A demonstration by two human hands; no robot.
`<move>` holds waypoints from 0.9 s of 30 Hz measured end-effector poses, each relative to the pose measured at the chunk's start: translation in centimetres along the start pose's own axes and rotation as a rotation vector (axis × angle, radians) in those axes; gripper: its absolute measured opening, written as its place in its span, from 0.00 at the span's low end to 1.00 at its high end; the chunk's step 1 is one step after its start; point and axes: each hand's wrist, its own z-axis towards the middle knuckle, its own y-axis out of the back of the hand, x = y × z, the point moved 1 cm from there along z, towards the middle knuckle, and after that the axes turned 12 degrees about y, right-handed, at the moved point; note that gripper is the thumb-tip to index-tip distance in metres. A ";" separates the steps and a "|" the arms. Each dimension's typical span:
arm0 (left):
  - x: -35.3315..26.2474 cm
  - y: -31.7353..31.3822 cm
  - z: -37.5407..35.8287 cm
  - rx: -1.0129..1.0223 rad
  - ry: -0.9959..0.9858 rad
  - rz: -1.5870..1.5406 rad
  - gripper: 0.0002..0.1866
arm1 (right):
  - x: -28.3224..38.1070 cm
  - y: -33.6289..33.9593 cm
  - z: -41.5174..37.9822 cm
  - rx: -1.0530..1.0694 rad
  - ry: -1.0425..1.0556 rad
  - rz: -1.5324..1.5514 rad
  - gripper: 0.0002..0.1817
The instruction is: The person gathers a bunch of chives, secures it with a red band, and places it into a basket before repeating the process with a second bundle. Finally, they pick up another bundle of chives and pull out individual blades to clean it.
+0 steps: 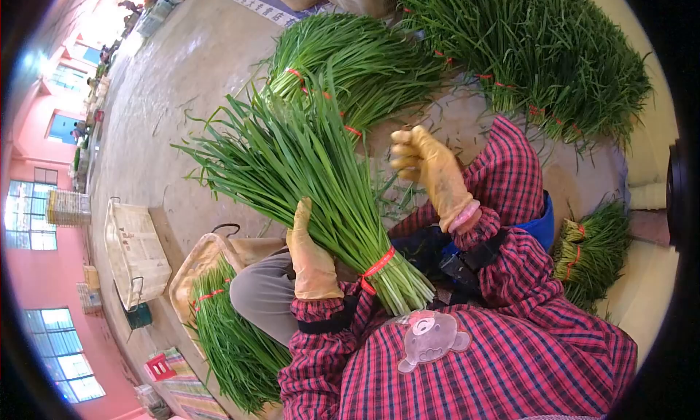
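A large bunch of long green leafy stalks [321,179] lies across my lap, its pale cut ends toward my body and its leaf tips toward the upper left. A red tie [379,262] circles it near the cut ends. My left hand [310,256], in a yellowish glove, holds the bunch from its left side, thumb up against the leaves; its other fingers are hidden. Raised to the right of the bunch and apart from it, my right hand [426,161], gloved too, has its fingers curled. Whether anything is inside them is too small to tell.
Tied bunches [364,63] lie ahead, with a bigger pile [525,55] at the upper right and small bunches [592,256] at the right. A basket [191,258] of bunches stands at my left, beyond it a whitish crate [138,252]. Loose leaves litter the floor.
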 end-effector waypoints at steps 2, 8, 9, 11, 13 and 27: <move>-0.1 -0.8 -0.3 -0.033 -0.146 0.206 0.20 | -0.9 -1.6 -1.0 0.270 0.037 -0.021 0.25; -0.5 -4.3 -3.8 0.028 -0.235 0.322 0.19 | -1.4 -3.1 -1.9 0.251 0.098 -0.227 0.35; -0.7 -4.1 -4.1 -0.009 -0.219 0.315 0.19 | -1.8 -2.5 -1.3 0.214 0.030 -0.104 0.35; -0.6 -3.4 -3.9 0.010 -0.255 0.303 0.20 | -2.4 -2.0 -1.2 0.184 0.071 0.000 0.31; -0.4 -2.5 -3.4 0.011 -0.265 0.221 0.21 | -1.9 -2.1 -1.6 0.159 0.075 0.096 0.29; -0.5 -0.9 -3.5 0.197 -0.174 0.092 0.24 | -1.4 -1.5 -2.7 0.266 0.153 0.017 0.29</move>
